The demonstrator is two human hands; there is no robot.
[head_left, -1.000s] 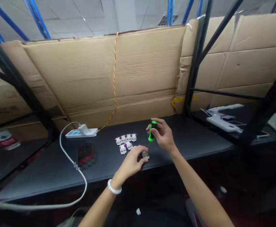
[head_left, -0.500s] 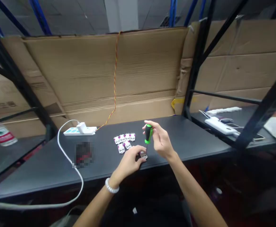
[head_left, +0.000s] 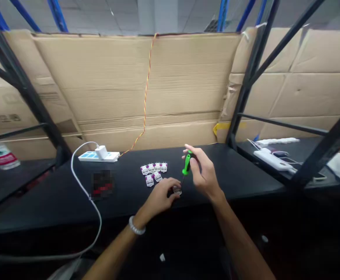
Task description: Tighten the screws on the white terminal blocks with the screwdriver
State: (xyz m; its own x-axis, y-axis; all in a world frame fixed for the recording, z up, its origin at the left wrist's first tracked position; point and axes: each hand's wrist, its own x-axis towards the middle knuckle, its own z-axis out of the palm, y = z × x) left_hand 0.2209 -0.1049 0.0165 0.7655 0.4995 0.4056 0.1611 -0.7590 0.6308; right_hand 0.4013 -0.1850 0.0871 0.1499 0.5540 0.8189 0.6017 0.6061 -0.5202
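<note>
My left hand (head_left: pixel 162 195) is closed on a small white-and-purple plastic part (head_left: pixel 177 189), pinning it to the dark tabletop near the front edge. Fingers cover some of that part. In my right hand (head_left: pixel 202 171) is a green-and-black screwdriver (head_left: pixel 186 165), gripped by its handle and tilted, its thin shaft pointing down toward the held part. Whether its tip touches the part I cannot tell. Several similar white-and-purple parts (head_left: pixel 157 167) lie in two rows just beyond my left hand.
A white power strip (head_left: pixel 111 156) with a plugged-in charger stands at the back left, its white cable (head_left: pixel 81 186) looping over the front edge. A pixelated dark object (head_left: pixel 102 184) lies left. Black rack posts (head_left: pixel 244 101) and a cardboard wall (head_left: pixel 108 85) border the table (head_left: pixel 129 202).
The screwdriver has gone from nearly upright to leaning, its handle moving up and right with my right hand. My left hand stays on the part. The view has shifted slightly.
</note>
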